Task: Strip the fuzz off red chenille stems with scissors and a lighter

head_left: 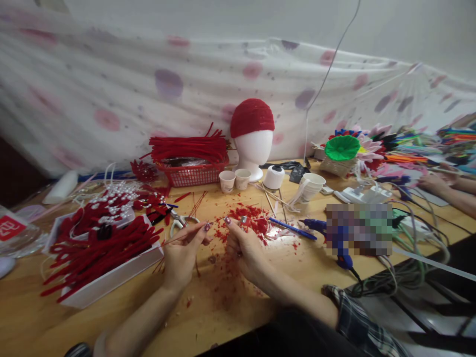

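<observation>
Red wire (171, 241) pinched in my left hand (183, 254).
My right hand (241, 244) curls closed near red scraps (258, 220); I can't tell what it grips.

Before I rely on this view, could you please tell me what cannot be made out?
All in head view:
Inside the right hand: hidden by its curled fingers.
Right end of thin red strand: too fine and blurred.
Area beside blue glue gun: pixelated.
Bottoms of two small cups: behind their front walls.
Other person's arm: cut off by right edge.
</observation>
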### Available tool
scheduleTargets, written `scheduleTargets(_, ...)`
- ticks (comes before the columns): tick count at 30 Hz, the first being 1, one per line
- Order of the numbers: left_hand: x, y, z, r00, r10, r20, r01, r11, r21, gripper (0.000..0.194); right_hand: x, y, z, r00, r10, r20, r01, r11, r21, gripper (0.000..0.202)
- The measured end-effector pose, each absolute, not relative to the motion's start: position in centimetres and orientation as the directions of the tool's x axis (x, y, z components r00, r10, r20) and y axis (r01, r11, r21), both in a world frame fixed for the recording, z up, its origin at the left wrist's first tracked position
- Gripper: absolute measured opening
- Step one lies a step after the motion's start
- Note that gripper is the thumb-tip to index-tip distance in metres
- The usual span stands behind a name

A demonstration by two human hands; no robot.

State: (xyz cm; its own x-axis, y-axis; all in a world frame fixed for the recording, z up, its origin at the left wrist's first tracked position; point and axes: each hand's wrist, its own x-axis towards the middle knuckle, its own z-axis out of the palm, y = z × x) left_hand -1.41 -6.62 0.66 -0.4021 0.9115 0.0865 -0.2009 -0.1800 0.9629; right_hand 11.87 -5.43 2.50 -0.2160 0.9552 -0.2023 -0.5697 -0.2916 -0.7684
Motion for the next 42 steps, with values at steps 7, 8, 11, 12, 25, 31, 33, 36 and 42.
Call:
scheduleTargets(7,-1.2,-6.9,0.5,-0.357,0.932,0.064,-0.230,-0.154,0.961,0.021,11.7,-5.5,2.4,-0.235,0.951,-0.203,-0.590,-0.306,-0.748,0.041)
scheduleTargets(8,-1.1,-6.9,0.6,-0.355,0.933,0.062,-0.228,-0.150,0.962,0.020,11.7,-5.5,2.4,-0.237,0.950,-0.201,-0.597,-0.306,-0.742,0.041)
scheduleTargets(11,-1.1,-7.1,0.7,-0.352,0.934,0.067,-0.207,-0.148,0.967,0.019,11.7,-5.5,2.6,-0.241,0.947,-0.211,-0.621,-0.318,-0.717,0.043)
scheduleTargets(12,-1.1,-7.1,0.7,-0.348,0.935,0.072,-0.200,-0.149,0.968,0.019,11.8,-5.5,2.6,-0.246,0.945,-0.217,-0.624,-0.326,-0.710,0.043)
scheduleTargets(25,-0.2,-7.0,1.1,-0.264,0.963,0.055,-0.280,-0.131,0.951,0.019,11.4,-5.9,2.8,-0.320,0.924,-0.208,-0.532,-0.357,-0.768,0.037)
scheduleTargets(31,-1.5,-6.5,1.7,-0.367,0.930,0.032,-0.279,-0.143,0.950,0.024,12.7,-6.1,2.8,-0.441,0.810,-0.387,-0.475,-0.576,-0.666,0.040)
scheduleTargets(33,-1.9,-6.3,1.8,-0.380,0.924,0.041,-0.305,-0.167,0.937,0.025,13.0,-6.0,2.6,-0.423,0.794,-0.437,-0.454,-0.603,-0.656,0.043)
scheduleTargets(36,-2.2,-6.1,1.8,-0.411,0.910,0.062,-0.304,-0.201,0.931,0.026,13.3,-5.7,2.4,-0.377,0.802,-0.463,-0.433,-0.595,-0.678,0.046)
scheduleTargets(42,-2.2,-6.4,2.0,-0.456,0.885,0.091,-0.297,-0.247,0.922,0.027,13.5,-5.3,2.1,-0.404,0.796,-0.450,-0.411,-0.598,-0.688,0.046)
